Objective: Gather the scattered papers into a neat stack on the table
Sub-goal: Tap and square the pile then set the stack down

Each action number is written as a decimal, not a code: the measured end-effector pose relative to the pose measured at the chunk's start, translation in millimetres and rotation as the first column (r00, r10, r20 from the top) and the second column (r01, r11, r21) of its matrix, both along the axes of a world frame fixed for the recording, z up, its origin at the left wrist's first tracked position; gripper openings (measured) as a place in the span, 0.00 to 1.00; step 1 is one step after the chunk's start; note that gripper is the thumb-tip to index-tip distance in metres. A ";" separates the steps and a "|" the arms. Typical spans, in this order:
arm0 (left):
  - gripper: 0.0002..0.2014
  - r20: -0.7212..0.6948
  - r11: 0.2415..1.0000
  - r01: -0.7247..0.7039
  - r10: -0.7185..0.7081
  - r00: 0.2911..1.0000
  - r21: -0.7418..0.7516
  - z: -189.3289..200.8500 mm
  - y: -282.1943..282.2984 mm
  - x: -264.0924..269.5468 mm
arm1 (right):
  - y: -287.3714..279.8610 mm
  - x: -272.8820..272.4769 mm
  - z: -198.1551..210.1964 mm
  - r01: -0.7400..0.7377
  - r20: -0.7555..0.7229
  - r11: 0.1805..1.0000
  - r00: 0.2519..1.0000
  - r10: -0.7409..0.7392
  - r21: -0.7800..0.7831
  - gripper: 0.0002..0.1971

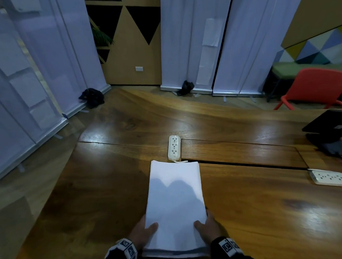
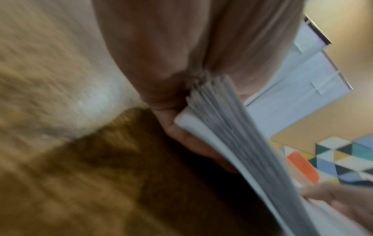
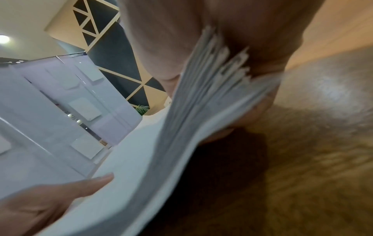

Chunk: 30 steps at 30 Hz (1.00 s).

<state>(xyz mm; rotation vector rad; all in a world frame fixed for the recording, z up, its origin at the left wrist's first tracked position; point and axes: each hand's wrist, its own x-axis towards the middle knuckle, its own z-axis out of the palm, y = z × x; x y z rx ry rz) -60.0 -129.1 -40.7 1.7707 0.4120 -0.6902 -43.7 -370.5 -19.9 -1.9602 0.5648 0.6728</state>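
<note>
You've got the whole stack of papers (image 1: 175, 204) in both hands, near end lifted just off the table (image 1: 259, 213), far end reaching toward the power strip (image 1: 174, 148). Left hand (image 1: 141, 233) and right hand (image 1: 208, 226) each pinch a near corner, thumb on top, fingers (image 2: 191, 143) curled underneath. It looks thick but floppy, and the sheets fan at the edges, so they'll likely slide. Keep your grip on the two long sides, and tap the edges square before setting it flat.

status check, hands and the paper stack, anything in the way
Left hand and right hand grip paper stack at near corners. Edges uneven. Power strip just beyond its far edge.
</note>
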 end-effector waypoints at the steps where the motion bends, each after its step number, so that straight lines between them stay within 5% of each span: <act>1: 0.26 0.007 1.000 0.004 -0.004 1.000 0.018 -3.0 -0.6 -1.3 | 1.5 -0.1 1.3 -0.016 -0.004 1.000 1.000 0.016 -0.016 0.32; 13: 0.22 -0.071 0.956 -0.282 0.288 0.955 0.082 8.4 -13.5 19.2 | 8.7 12.9 6.7 0.121 -0.153 0.980 0.983 -0.097 0.158 0.35; 23: 0.24 -0.103 0.973 -0.223 0.229 0.968 0.066 16.2 -15.5 15.7 | 6.3 12.4 6.9 0.128 -0.077 0.978 0.990 -0.117 0.166 0.32; 30: 0.18 0.141 0.994 -0.108 0.104 0.985 0.021 41.8 -17.6 -6.3 | 0.4 2.3 17.4 0.133 0.077 0.951 0.984 -0.160 0.278 0.24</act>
